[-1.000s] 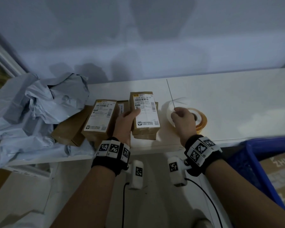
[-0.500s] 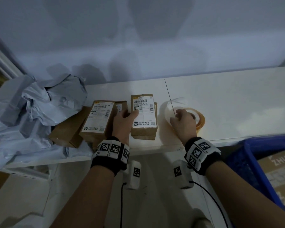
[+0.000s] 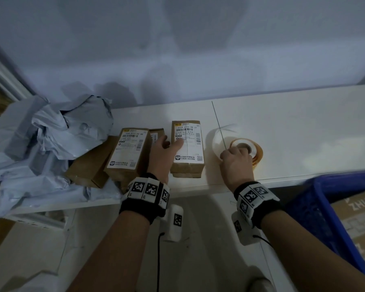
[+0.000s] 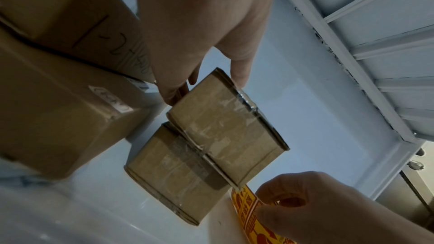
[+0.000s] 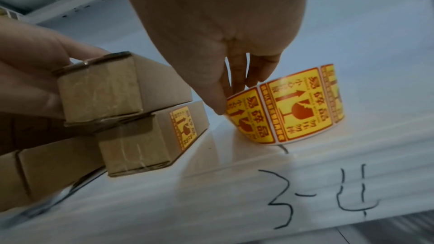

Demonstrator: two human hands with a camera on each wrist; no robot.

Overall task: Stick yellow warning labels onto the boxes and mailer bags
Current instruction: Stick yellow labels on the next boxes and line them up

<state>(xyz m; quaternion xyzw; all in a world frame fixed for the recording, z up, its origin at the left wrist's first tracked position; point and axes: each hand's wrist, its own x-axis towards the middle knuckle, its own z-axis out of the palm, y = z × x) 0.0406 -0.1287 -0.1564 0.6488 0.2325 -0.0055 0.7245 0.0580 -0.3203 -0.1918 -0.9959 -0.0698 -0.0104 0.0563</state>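
Note:
Two small brown boxes lie stacked on the white shelf [image 3: 282, 127]. My left hand [image 3: 171, 143] grips the top box [image 3: 188, 144], thumb on its white shipping label and fingers down its left side. The lower box [image 5: 140, 144] carries a yellow warning label [image 5: 184, 127] on its side. Right of the stack lies the yellow label roll [image 3: 253, 151]. My right hand [image 3: 230, 153] rests over it. In the right wrist view the right hand's [image 5: 229, 99] thumb and fingers pinch the roll [image 5: 298, 107] at its loose end.
More brown boxes [image 3: 126, 152] sit left of the stack, beside a heap of crumpled grey mailer bags [image 3: 57, 133]. A blue crate [image 3: 325, 218] holding a carton stands low at the right. "3-4" is handwritten on the shelf's front edge [image 5: 321, 196]. A wall closes the back.
Hardly anything moved: my left hand keeps hold of the top box, and my right hand stays on the label roll, shifted a little along its rim.

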